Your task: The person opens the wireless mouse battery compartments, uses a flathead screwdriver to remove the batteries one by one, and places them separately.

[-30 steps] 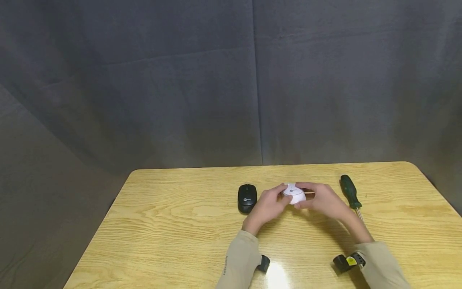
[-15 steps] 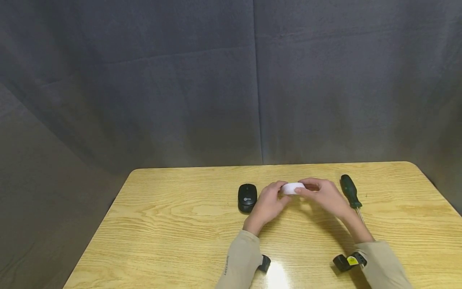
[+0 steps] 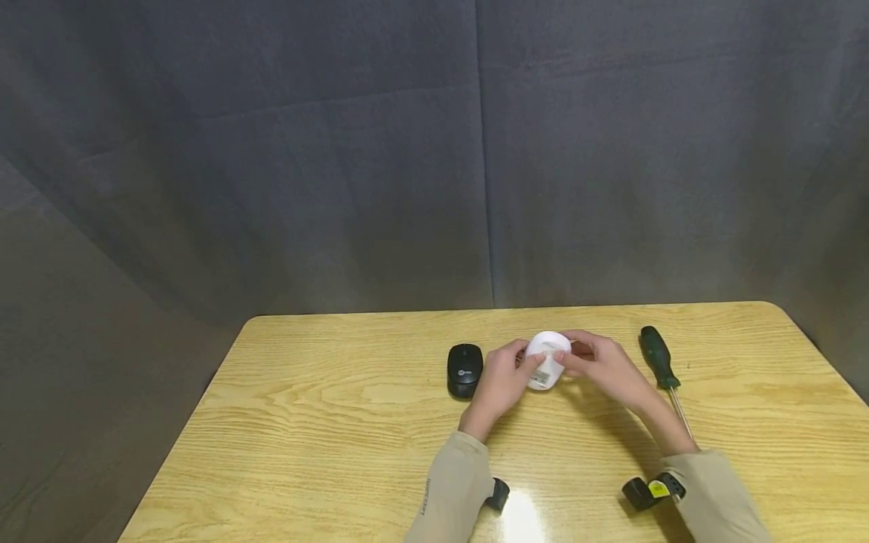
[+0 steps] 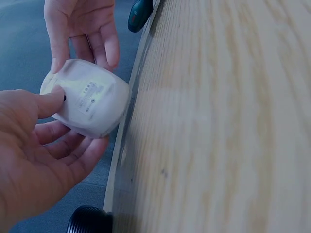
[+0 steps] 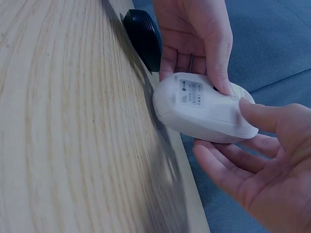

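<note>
My left hand point(image 3: 501, 381) and right hand point(image 3: 606, 367) pinch the small white plastic computer mouse point(image 3: 546, 360), underside up, above the wooden table point(image 3: 326, 422). Fingertip grip only: it may slip and drop beside the black mouse point(image 3: 465, 369).

The white mouse point(image 5: 204, 114) was turned underside up, and a small label point(image 5: 191, 92) sat on it with fine print too small to read. The black mouse point(image 3: 465, 369) carried a little pale logo point(image 3: 465, 373) on its back, also illegible. Lettering ran along the beige left sleeve point(image 3: 451, 494), but it could not be made out.
</note>
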`<state>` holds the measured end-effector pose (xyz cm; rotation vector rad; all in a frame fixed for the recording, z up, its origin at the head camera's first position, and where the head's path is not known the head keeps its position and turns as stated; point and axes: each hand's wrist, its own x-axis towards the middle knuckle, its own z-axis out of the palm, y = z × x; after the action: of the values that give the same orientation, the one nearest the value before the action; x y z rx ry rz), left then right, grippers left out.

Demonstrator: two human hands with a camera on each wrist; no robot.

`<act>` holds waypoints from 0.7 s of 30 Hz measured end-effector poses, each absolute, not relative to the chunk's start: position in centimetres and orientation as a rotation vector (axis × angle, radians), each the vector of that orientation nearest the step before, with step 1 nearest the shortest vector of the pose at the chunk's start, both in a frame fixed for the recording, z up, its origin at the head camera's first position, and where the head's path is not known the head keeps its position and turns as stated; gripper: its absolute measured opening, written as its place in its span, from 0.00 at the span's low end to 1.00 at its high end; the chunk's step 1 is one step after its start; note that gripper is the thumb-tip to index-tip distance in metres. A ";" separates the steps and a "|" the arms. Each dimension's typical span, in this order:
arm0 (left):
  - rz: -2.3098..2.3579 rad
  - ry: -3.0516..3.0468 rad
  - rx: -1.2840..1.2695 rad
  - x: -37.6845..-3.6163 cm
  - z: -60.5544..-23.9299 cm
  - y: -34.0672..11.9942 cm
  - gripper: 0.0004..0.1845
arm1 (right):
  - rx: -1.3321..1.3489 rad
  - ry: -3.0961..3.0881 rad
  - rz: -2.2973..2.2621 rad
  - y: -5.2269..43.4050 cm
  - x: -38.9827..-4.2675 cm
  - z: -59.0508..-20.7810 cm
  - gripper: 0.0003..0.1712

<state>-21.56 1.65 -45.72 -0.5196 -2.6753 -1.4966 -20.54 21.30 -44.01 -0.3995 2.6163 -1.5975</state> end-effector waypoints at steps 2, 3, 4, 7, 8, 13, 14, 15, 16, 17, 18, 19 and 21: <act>-1.563 -2.676 -0.468 -21.6 -45.7 1.7 0.15 | -0.401 2.618 -1.605 21.2 -20.6 -44.1 0.29; -1.592 -2.673 -0.447 -21.6 -45.7 1.7 0.15 | -0.400 2.615 -1.614 21.2 -20.6 -44.1 0.29; -1.621 -2.669 -0.427 -21.6 -45.7 1.8 0.15 | -0.402 2.610 -1.624 21.2 -20.6 -44.1 0.29; -1.693 -2.657 -0.386 -21.6 -45.5 1.8 0.17 | -0.378 2.537 -1.714 21.2 -20.7 -44.1 0.29; -1.723 -2.650 -0.378 -21.6 -45.5 1.8 0.17 | -0.364 2.515 -1.741 21.2 -20.7 -44.1 0.29; -1.930 -2.615 -0.340 -21.6 -45.1 1.8 0.20 | -0.314 2.446 -1.812 21.2 -20.8 -43.9 0.28; -1.974 -2.605 -0.334 -21.5 -45.0 1.8 0.21 | -0.309 2.428 -1.825 21.2 -20.7 -43.9 0.28; -2.007 -2.597 -0.332 -21.5 -44.9 1.8 0.21 | -0.307 2.410 -1.835 21.2 -20.7 -43.9 0.27; -2.024 -2.591 -0.332 -21.4 -44.8 1.8 0.21 | -0.306 2.396 -1.843 21.2 -20.7 -43.9 0.27; -2.041 -2.584 -0.333 -21.4 -44.7 1.7 0.21 | -0.305 2.383 -1.849 21.1 -20.7 -43.9 0.27; -2.058 -2.574 -0.330 -21.3 -44.7 1.7 0.20 | -0.303 2.367 -1.856 21.1 -20.7 -43.8 0.27; -2.061 -2.567 -0.330 -21.3 -44.6 1.7 0.20 | -0.299 2.355 -1.861 21.1 -20.6 -43.8 0.28; -2.067 -2.555 -0.320 -21.2 -44.5 1.7 0.20 | -0.294 2.340 -1.864 21.1 -20.6 -43.8 0.29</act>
<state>-21.16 1.68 -44.46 -0.3203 -2.5551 -2.0674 -20.55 21.06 -43.78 -0.2940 2.3395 -1.8643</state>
